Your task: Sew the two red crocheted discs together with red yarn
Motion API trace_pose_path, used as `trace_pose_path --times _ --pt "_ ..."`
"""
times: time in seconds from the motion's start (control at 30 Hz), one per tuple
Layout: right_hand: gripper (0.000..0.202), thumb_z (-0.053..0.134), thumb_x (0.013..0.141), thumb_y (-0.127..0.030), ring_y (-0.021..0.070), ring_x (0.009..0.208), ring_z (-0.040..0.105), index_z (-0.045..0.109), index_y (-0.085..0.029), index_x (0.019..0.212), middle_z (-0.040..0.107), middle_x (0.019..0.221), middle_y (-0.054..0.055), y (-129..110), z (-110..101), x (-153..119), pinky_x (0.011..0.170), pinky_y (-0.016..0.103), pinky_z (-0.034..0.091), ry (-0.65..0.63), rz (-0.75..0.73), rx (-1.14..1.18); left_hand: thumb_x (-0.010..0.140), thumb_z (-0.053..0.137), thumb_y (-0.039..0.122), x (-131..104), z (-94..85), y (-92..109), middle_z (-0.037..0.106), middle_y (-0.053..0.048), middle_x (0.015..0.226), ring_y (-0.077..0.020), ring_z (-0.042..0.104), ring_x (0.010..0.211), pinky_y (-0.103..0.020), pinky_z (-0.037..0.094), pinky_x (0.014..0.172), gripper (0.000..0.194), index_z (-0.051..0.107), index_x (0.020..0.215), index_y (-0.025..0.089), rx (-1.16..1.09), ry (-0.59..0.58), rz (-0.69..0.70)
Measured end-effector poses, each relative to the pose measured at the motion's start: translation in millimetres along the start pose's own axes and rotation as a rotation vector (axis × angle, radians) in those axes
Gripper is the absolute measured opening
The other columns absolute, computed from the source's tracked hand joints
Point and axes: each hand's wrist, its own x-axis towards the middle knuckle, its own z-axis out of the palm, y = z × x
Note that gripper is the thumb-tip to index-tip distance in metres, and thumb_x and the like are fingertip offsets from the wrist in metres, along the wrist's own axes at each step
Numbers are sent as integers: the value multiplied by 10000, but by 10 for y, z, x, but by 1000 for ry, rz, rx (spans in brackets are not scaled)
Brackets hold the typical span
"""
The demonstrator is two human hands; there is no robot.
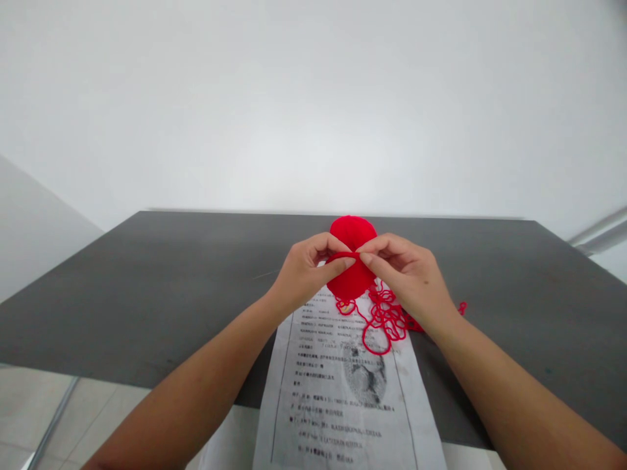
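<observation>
A red, rounded yarn piece [351, 282], which looks crocheted, is pinched at a ridge across its middle. My left hand [307, 264] grips the ridge from the left between thumb and fingers. From the right, my right hand [409, 264] pinches the same ridge, its fingertips close to those of the left. A rounded red part [353, 228] rises behind the fingers; whether it belongs to the same piece I cannot tell. Below and to the right, loose red yarn [386, 314] lies in tangled loops, partly hidden by my right hand and wrist.
Under the yarn, a printed paper sheet [333, 398] with text and a dark oval picture hangs past the near edge of the dark grey table [171, 287]. A white wall [313, 104] stands behind. Pale floor tiles [98, 418] show at the lower left.
</observation>
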Motion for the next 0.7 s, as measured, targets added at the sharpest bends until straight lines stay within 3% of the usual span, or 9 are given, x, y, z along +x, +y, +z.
trace_pose_path --times 0.47,0.7 --pt "65 672 807 -218 114 626 539 653 -181 757 613 688 -15 -3 27 8 607 255 417 4 33 30 759 716 194 -9 -9 5 656 -4 718 -119 572 693 -250 457 677 68 666 729 158 103 -1 52" --pt "87 645 820 -223 119 610 530 645 -180 745 617 673 -7 -20 12 1 588 256 418 21 36 -29 735 766 286 -5 9 14 657 -13 731 -124 579 683 -250 465 647 167 667 745 153 -1 -2 -52"
